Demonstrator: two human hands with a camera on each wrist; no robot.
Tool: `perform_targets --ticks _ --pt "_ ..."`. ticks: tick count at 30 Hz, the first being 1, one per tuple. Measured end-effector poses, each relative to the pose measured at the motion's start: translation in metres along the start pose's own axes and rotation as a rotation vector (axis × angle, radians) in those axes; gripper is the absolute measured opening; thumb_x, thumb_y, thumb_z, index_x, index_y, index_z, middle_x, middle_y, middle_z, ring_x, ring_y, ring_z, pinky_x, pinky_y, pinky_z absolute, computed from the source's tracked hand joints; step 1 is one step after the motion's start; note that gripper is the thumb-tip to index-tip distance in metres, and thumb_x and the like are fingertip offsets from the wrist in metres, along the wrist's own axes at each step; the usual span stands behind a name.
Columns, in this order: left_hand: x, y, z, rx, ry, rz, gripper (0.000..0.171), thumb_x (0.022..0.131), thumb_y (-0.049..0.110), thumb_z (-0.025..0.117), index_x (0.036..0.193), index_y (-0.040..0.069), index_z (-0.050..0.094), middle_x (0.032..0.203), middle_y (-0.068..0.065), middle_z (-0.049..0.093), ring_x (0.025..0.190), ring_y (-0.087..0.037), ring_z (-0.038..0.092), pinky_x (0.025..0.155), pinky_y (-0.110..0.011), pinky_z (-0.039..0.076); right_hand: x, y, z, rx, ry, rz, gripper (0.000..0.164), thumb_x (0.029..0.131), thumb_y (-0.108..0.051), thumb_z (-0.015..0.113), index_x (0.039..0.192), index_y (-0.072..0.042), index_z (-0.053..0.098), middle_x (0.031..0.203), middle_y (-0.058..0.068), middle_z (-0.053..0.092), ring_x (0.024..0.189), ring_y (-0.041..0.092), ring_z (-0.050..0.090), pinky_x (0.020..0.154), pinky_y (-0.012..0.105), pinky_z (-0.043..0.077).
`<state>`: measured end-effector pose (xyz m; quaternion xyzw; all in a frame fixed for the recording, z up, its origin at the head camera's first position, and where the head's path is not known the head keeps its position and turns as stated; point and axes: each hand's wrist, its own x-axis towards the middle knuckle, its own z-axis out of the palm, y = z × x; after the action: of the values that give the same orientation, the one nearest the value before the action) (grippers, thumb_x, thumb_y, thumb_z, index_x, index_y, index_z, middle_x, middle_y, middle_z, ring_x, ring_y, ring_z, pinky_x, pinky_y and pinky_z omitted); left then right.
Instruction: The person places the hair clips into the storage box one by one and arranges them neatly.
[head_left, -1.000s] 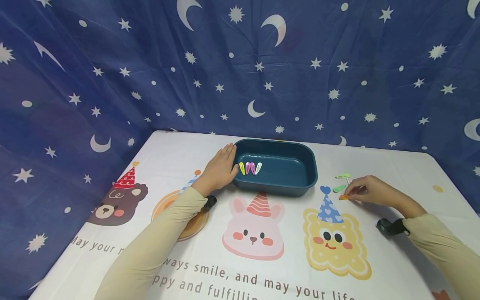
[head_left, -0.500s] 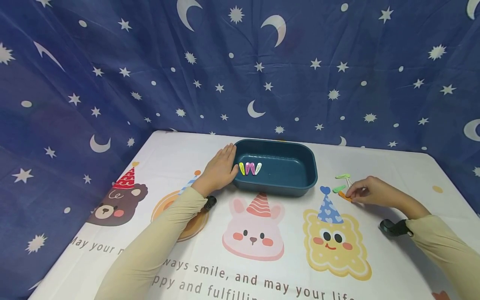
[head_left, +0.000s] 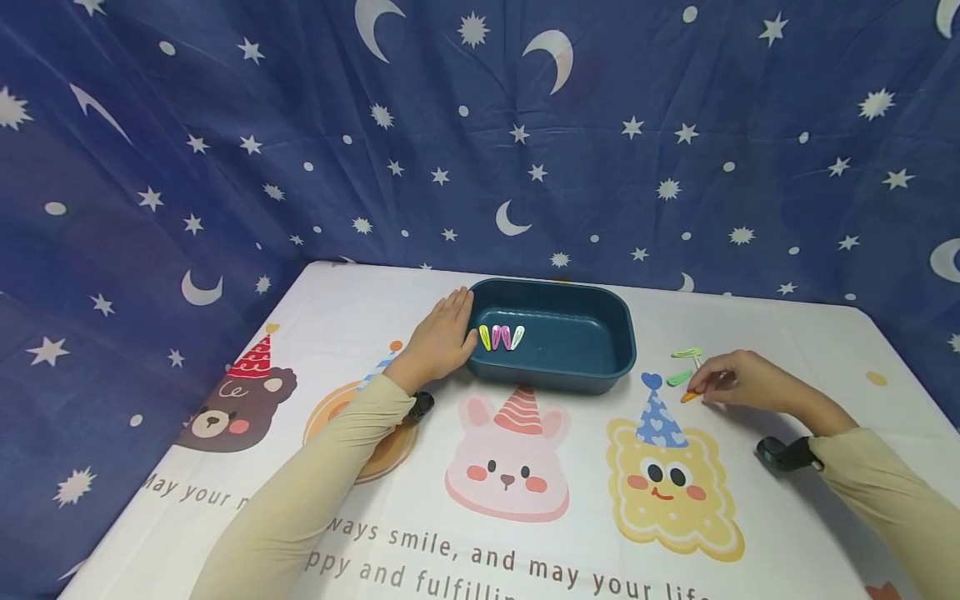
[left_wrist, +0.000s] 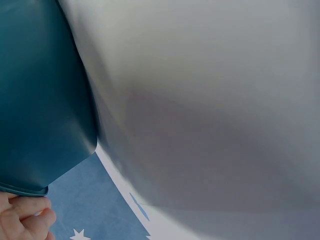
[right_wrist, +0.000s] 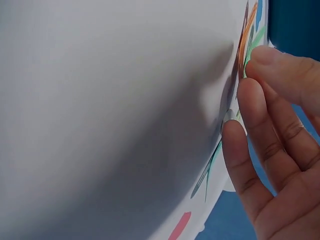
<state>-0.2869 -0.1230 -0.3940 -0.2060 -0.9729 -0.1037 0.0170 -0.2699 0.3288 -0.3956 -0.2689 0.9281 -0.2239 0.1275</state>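
My right hand (head_left: 738, 382) pinches an orange hair clip (head_left: 688, 397) between thumb and fingertips, close over the tablecloth. In the right wrist view the orange clip (right_wrist: 246, 37) stands out beyond the thumb. Just left of that hand lie a green hair clip (head_left: 679, 378) and a lighter green one (head_left: 686, 353). A white clip (head_left: 698, 362) is mostly hidden behind the fingers. My left hand (head_left: 438, 337) rests against the left end of a dark blue basin (head_left: 551, 379), fingers extended along its rim. Inside, yellow (head_left: 484, 337), pink (head_left: 501, 337) and white (head_left: 517, 337) clips lie side by side.
A white tablecloth (head_left: 397, 533) with printed cartoon animals and lettering covers the table. Behind it hangs a blue curtain (head_left: 420, 100) with stars and moons. Each wrist wears a small black camera, such as the right one (head_left: 780, 454).
The right hand has shifted slightly while pinching the orange clip, and the clip's angle has changed over the second. The left hand and basin have stayed in place.
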Motion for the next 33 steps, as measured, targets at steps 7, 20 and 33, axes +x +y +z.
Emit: perform_targets --ticks 7,20,33 --pt "-0.001 0.002 -0.001 0.021 -0.009 -0.015 0.064 0.097 0.028 0.036 0.148 -0.005 0.015 0.156 -0.021 0.016 0.146 -0.032 0.015 0.121 -0.039 0.011 0.002 0.004 -0.001 -0.041 0.043 -0.017 0.02 0.07 -0.001 0.077 0.088 -0.009 0.072 0.087 0.003 0.072 0.071 -0.004 0.058 0.067 0.024 0.056" --pt "0.001 0.002 -0.001 0.04 -0.026 -0.024 0.063 0.098 0.029 0.034 0.149 -0.004 0.014 0.157 -0.019 0.015 0.146 -0.03 0.014 0.121 -0.039 0.012 0.008 0.01 0.001 -0.026 0.032 0.026 0.024 0.069 0.002 0.076 0.091 -0.007 0.072 0.091 0.007 0.072 0.075 0.004 0.061 0.07 0.031 0.058" --pt "0.0 0.002 -0.002 0.043 -0.029 -0.028 0.064 0.098 0.028 0.035 0.149 -0.004 0.014 0.157 -0.019 0.015 0.147 -0.03 0.014 0.121 -0.039 0.012 0.006 0.013 0.002 -0.019 0.035 0.028 0.022 0.068 -0.001 0.078 0.087 -0.008 0.073 0.089 0.006 0.071 0.073 -0.001 0.057 0.07 0.03 0.058"
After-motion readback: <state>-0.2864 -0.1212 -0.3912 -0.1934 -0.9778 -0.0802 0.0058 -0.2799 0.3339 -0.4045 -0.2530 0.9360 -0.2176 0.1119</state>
